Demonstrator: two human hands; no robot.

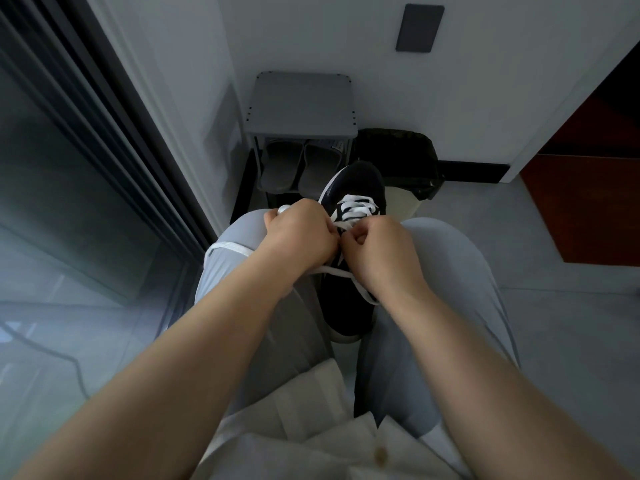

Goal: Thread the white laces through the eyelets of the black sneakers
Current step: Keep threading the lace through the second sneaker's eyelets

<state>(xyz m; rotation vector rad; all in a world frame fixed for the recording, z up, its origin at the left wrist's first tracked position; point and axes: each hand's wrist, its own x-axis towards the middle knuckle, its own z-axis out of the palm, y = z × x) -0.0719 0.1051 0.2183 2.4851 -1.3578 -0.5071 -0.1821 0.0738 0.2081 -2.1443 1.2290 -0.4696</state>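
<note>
Flat white lace (356, 211) pinched by left hand (299, 233) and right hand (379, 252) over black sneaker (349, 296).

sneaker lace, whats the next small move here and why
Probably pull the white lace snug through the eyelet under the fingertips. Both the left hand and right hand pinch it mid-tongue on the black sneaker; toe rows look laced, and slack trails over the left knee.

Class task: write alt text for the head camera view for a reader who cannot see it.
Two bare hands, left hand and right hand, pinch a white lace over a black sneaker held between grey-trousered knees. Grey slippers sit under a small stool ahead.
</note>
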